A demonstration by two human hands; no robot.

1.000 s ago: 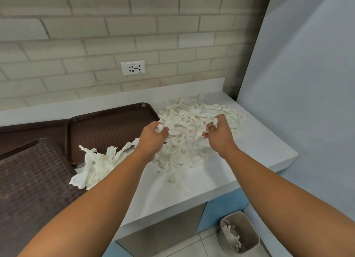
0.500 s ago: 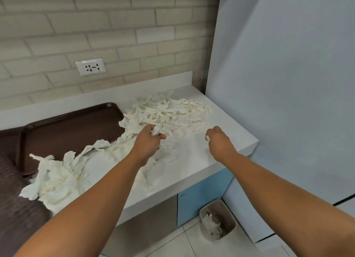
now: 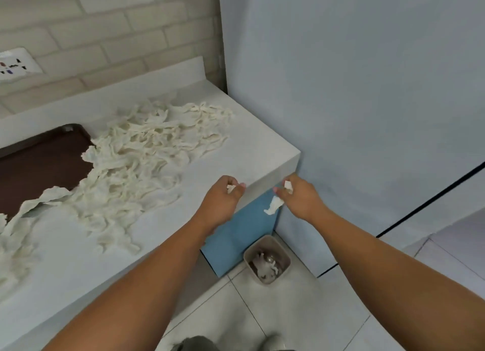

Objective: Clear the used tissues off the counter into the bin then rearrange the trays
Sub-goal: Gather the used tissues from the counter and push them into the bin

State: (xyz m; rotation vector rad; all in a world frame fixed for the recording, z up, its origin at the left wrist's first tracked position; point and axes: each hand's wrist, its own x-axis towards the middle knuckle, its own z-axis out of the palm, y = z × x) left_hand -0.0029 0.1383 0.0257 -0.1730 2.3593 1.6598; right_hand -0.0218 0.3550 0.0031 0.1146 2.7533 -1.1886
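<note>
Left hand: the left hand (image 3: 223, 201) is over the worktop (image 3: 252, 151) at its front edge, near the right corner, fingers curled round a small scrap of tissue (image 3: 231, 188).
Right hand: the right hand (image 3: 299, 198) is just off the worktop's corner, in front of the blue cabinet front (image 3: 236, 235); its fingers pinch a strip of tissue (image 3: 274, 205) that hangs down from them, and another white bit shows at the top of the fist.
Used tissues: the heap of used tissues (image 3: 147, 161), crumpled white strips, spreads over the middle and back of the worktop, and its left side laps onto the tray.
Tray: the dark brown tray (image 3: 39, 167) lies at the left of the worktop, one rounded corner showing.
Bin: the small beige bin (image 3: 246, 256) stands on the tiled floor (image 3: 301, 311) at the foot of the cabinet front, lower in view than the right hand, with a few tissues inside.
Surroundings: a brick wall (image 3: 118, 22) runs behind the worktop with a white socket (image 3: 15, 64) at the upper left; a grey-blue panel (image 3: 354, 88) closes the right end.
</note>
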